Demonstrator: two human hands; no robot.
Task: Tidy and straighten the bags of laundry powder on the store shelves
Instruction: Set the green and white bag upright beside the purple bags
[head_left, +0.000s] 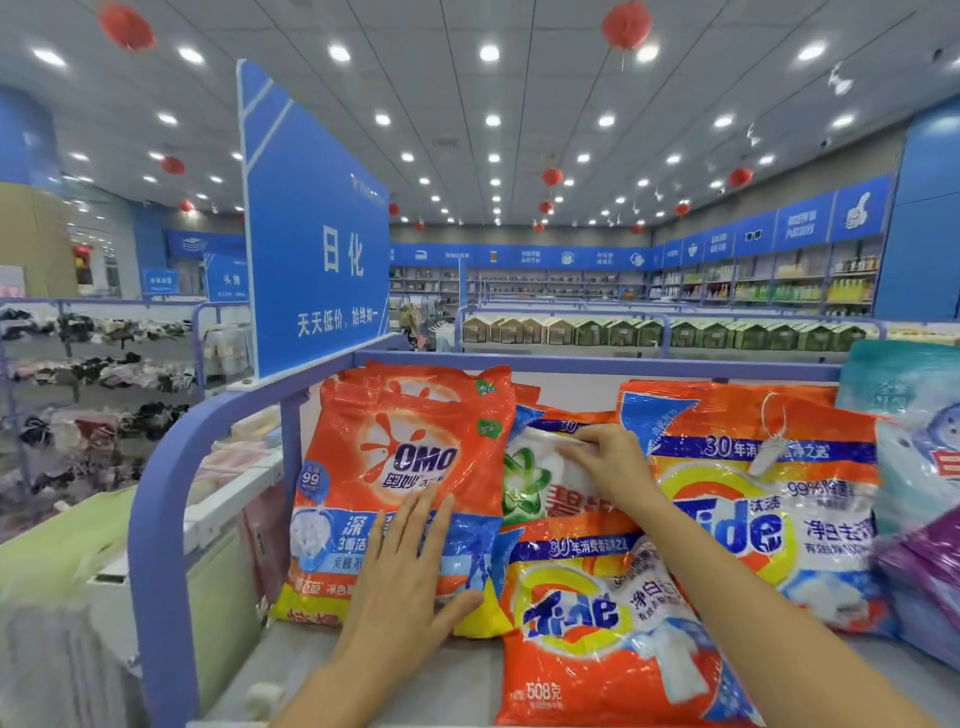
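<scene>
OMO bag (410, 441) under flat left hand (402, 571), green-white bag (524, 486) under right hand (610, 462), grip unclear

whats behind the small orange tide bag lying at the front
A white and orange plastic bag with a green swirl logo sits behind the small orange Tide bag, with the right hand resting on its top. Its lower part is covered by the Tide bag.

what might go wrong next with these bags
1. The right hand touches the white-and-green bag wedged between the OMO bag and large Tide bag; shifting it may skew both.
2. The small Tide bag lies in front near the shelf edge and could slide off.
</scene>
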